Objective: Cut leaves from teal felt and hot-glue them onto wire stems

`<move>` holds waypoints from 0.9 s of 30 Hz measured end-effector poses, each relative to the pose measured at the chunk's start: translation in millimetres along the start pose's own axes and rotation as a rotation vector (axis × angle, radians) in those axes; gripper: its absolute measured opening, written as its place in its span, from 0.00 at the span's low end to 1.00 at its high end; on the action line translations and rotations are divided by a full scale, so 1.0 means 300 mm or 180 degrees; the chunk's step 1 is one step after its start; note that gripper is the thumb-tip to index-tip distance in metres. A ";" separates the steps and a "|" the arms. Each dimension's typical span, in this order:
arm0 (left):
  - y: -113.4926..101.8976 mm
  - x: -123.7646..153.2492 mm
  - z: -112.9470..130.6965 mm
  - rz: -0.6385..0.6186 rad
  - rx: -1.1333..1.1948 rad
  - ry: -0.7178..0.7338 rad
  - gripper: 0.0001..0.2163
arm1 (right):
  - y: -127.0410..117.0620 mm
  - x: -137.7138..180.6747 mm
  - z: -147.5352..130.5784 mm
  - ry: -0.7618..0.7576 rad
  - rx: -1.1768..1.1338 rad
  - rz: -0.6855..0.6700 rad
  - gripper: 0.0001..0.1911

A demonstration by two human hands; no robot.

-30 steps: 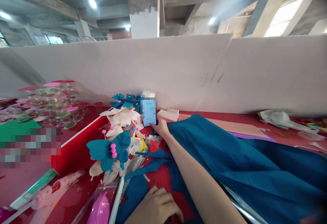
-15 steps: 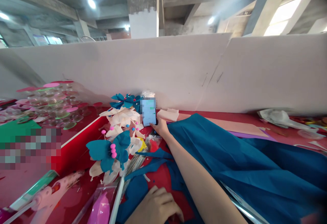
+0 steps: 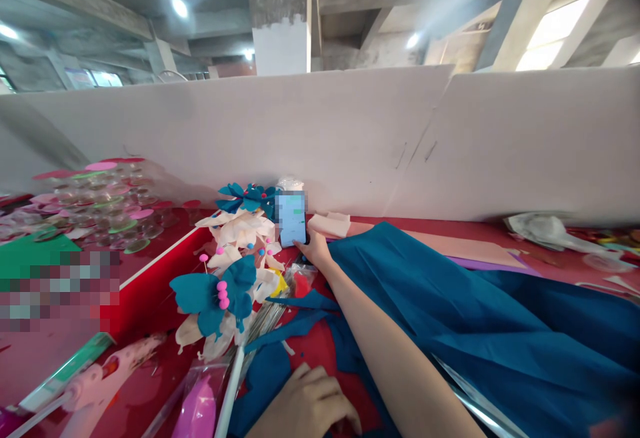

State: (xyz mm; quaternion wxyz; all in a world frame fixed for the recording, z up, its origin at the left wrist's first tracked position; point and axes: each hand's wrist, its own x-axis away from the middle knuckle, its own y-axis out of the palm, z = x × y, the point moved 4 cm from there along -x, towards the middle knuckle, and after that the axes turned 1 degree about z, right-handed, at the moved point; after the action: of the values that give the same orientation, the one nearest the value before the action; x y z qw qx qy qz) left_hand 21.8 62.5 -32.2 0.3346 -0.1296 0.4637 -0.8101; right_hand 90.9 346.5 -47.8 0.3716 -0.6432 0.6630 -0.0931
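My right hand (image 3: pixel 316 249) reaches forward and is closed on the lower right edge of a smartphone (image 3: pixel 291 221). The phone stands upright, its lit screen facing me and partly blurred out. Low in the view, my left hand (image 3: pixel 310 401) rests palm down over blue fabric scraps (image 3: pixel 263 378) on the red table. Its fingers are loosely bent, and nothing shows in them. Left of the phone, blue and cream fabric flowers (image 3: pixel 240 228) are heaped up. Closer to me is a blue fabric flower (image 3: pixel 213 295) with pink beads at its centre.
A large blue cloth (image 3: pixel 450 305) covers the right side. Stacked discs on clear supports (image 3: pixel 110 201) stand at the left. A pink glue gun (image 3: pixel 107 371) lies front left, by a pink item in plastic (image 3: pixel 197 405). A white partition (image 3: pixel 350 138) closes off the back.
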 end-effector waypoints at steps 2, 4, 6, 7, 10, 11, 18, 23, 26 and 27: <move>0.015 -0.013 -0.019 -0.0010 -0.0006 -0.0010 0.12 | 0.002 0.000 0.001 0.0004 0.0023 -0.0027 0.20; 0.026 -0.027 -0.034 -0.0020 -0.0018 -0.0023 0.10 | 0.000 -0.003 -0.001 0.0000 0.0060 -0.0096 0.22; 0.026 -0.036 -0.037 -0.0018 0.0027 -0.0049 0.11 | -0.010 -0.007 -0.006 -0.0026 0.0119 -0.0216 0.24; 0.022 -0.036 -0.033 0.0004 0.0081 -0.0082 0.11 | -0.019 -0.008 -0.010 -0.0047 0.0161 -0.0283 0.23; -0.008 -0.022 -0.004 0.0156 0.0284 -0.0241 0.12 | -0.076 0.003 -0.026 -0.0102 0.0343 -0.0438 0.14; -0.019 -0.016 0.008 0.0216 0.0320 -0.0276 0.11 | -0.103 0.015 -0.031 -0.0111 0.0412 -0.0477 0.12; -0.053 -0.002 0.042 0.0372 0.0373 -0.0180 0.09 | -0.330 0.262 -0.091 -0.0267 0.0806 -0.0758 0.14; -0.055 -0.001 0.042 0.0410 0.0291 -0.0006 0.09 | -0.396 0.518 -0.143 -0.0365 0.0981 -0.0966 0.18; -0.053 0.005 0.046 0.0446 0.0187 0.0039 0.09 | -0.396 0.635 -0.153 -0.0282 0.1113 -0.0940 0.22; -0.052 0.007 0.048 0.0457 0.0160 0.0048 0.09 | -0.392 0.663 -0.153 -0.0271 0.1154 -0.0931 0.23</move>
State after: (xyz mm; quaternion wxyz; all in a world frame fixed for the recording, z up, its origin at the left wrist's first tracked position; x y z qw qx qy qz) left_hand 21.1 57.0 -11.6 0.3915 -0.0815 0.4538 -0.7963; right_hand 175.5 128.5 -18.9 0.4912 -0.6585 0.5189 -0.2362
